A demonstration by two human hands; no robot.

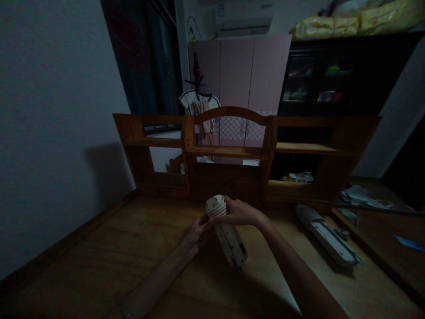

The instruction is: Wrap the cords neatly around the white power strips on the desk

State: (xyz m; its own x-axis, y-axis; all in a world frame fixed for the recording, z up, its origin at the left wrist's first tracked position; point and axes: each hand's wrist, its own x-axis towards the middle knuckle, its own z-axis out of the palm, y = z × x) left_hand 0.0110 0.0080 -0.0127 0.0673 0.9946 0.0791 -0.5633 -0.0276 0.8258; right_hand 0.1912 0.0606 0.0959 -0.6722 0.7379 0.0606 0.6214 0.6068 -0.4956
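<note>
Power strip [234,246]: pale and long, held by both hands in front of the middle of the shelf [229,153]; tilted, wrapped end toward the shelf, bare end away from it; contact with the surface [156,239] not possible to tell.
Cord [223,209]: pale, wound in several turns around the end nearer the shelf.
Right hand [243,212]: grip clamped over the wound turns, thumb laid across the side away from the shelf.
Left hand [196,234]: fingers against the power strip just below the turns; fingertips partly hidden, so not possible to tell whether closed or only propping.
Handling: probably fairly light; stiff in the body, bendy in the cord; likely smooth and slightly slippery, not very fragile; turns apt to loosen if unpinned.
Where to hold: best across the body's long sides, with a thumb pressing the turns flat.
Second power strip [332,243]: lying on the surface in front of the shelf's right part, grey cord [310,217] wrapped around the end nearer the shelf.
Writing: none readable; small label on the air conditioner [244,17], beyond and above the shelf, too blurred.
</note>
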